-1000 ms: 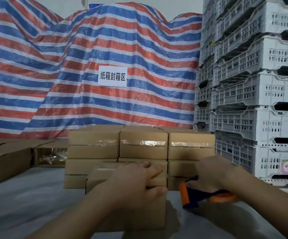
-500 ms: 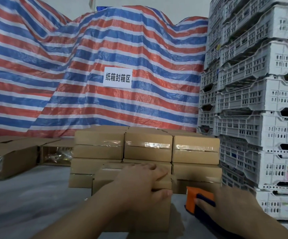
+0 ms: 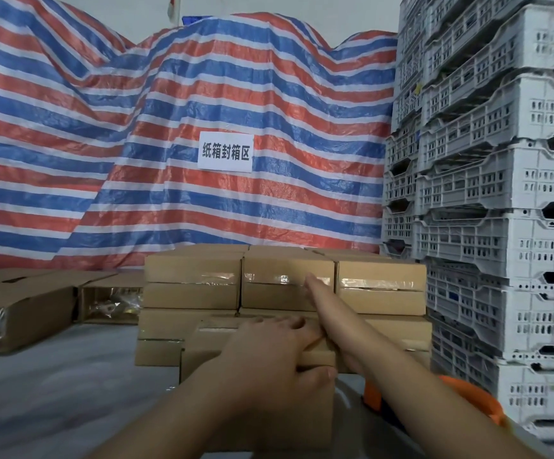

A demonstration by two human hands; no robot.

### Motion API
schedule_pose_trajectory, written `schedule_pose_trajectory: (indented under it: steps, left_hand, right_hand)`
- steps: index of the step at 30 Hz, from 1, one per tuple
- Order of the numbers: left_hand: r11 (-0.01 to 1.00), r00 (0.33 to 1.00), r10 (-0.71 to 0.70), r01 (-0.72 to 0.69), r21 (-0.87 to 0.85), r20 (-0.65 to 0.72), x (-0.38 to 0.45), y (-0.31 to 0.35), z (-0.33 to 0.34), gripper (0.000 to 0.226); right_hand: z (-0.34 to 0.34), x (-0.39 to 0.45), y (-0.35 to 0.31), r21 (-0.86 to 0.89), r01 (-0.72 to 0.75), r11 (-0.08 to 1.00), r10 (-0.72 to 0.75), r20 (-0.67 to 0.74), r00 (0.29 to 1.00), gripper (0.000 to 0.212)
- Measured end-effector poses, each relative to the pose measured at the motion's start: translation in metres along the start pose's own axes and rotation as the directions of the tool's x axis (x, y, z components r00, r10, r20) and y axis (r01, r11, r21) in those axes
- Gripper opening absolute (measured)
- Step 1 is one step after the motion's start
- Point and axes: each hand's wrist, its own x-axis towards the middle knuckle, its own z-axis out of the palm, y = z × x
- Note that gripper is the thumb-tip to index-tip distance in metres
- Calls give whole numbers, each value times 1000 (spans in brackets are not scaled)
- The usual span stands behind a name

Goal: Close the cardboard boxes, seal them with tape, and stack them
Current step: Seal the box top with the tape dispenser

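Observation:
A closed cardboard box (image 3: 199, 359) stands close in front of me on the grey table. My left hand (image 3: 275, 352) grips its top front edge, fingers across the lid and thumb on the front face. My right hand (image 3: 322, 303) stretches forward over the box's right side with straight fingers, holding nothing. Its fingertips point at the stack of taped boxes (image 3: 193, 276) just behind; I cannot tell whether they touch it. The orange and blue tape dispenser (image 3: 467, 392) lies on the table to the right, partly hidden under my right forearm.
Open cardboard boxes (image 3: 20, 309) with shiny contents lie at the left. Tall stacks of white plastic crates (image 3: 501, 226) wall off the right side. A red, white and blue striped tarp (image 3: 136, 160) with a white sign (image 3: 226, 151) hangs behind. Bare grey table (image 3: 53, 392) shows at left.
My right hand set the tape dispenser down at the right, let go of it, and reached forward over the box. My left hand stayed on the box.

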Motion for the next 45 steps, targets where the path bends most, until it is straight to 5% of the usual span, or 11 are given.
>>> schedule_pose_trajectory:
  steps: [8,11,13,17,23,30,34,37,42,45]
  left_hand:
    - [993,990,-91,81,-91,-111,-2,5,-1,80]
    - [884,976,-113,14,-467,-184,-13,6,-15,51]
    - [795,927,-254,37,-606,-278,-27,-2,-29,35]
    - [749,774,-489,137,-648,-401,-58,-41,-24,64]
    - [223,754,-657,171,-960,-19,-81,-47,16,75]
    - [-11,798,-590,147,-989,125,-91,-42,21,65]
    - [48,838,-530,184,-982,131,-100,-45,19,61]
    - [146,807,-585,208,-967,86,-101,-40,20,53]
    - [135,671,-742,154,-979,3,-94,-33,-2,36]
    - [216,625,-774,107,-971,-103,-79,-38,-47,54]
  right_hand:
    - [4,-6,34,349,28,937,8,-101,995,44]
    - [5,-10,39,430,35,902,-1,-79,997,55]
    - [7,-11,40,450,22,893,4,-57,998,66]
    - [9,-16,42,431,-3,903,23,-41,999,72]
    - [10,-23,40,351,-33,936,50,-38,998,72]
    - [6,-31,50,337,-105,936,103,24,994,67]
    - [-5,-59,67,114,82,990,-93,91,992,59]
    - [2,-68,53,-139,20,990,4,171,985,100]
    - [13,-74,32,0,183,983,-183,-24,983,101]
    - [19,-56,-9,25,230,973,-221,-200,955,101]
